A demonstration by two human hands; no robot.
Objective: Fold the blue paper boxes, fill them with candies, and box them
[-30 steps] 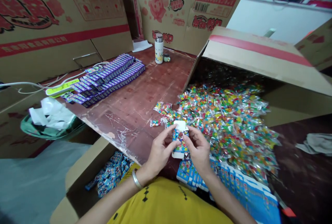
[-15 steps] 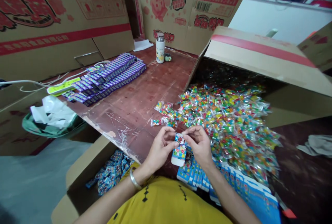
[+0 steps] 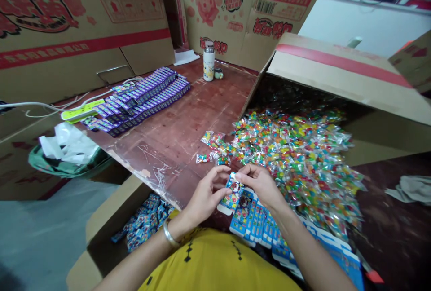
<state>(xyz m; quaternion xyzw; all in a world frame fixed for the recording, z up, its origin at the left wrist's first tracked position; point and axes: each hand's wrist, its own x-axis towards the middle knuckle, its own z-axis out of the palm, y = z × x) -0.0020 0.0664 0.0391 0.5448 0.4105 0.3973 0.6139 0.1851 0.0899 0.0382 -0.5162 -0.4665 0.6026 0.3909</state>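
Note:
Both hands are on one small blue printed candy box (image 3: pixel 230 197), held above the table's near edge. My left hand (image 3: pixel 209 192) grips its left side, thumb across the front. At the box's top edge, the fingers of my right hand (image 3: pixel 261 184) are closed; part of the top is hidden by them. A white flap shows at the box's lower end. Just beyond my hands lie a few clear bags of coloured candies (image 3: pixel 213 140), beside a large heap of candy bags (image 3: pixel 292 156). Overlapping flat blue boxes (image 3: pixel 257 223) lie beneath my right forearm.
An open carton (image 3: pixel 333 64) lies on its side behind the heap. Purple boxes (image 3: pixel 144 98) stand in rows at the left. A white flask (image 3: pixel 208 63) and a small cup (image 3: pixel 218 73) stand at the back. Below left, a carton (image 3: pixel 111 214) holds blue packets (image 3: pixel 148 221).
The box has tilted, its lower end swinging left. My right hand has shifted slightly and now covers the box's top corner, its fingers turned more over it.

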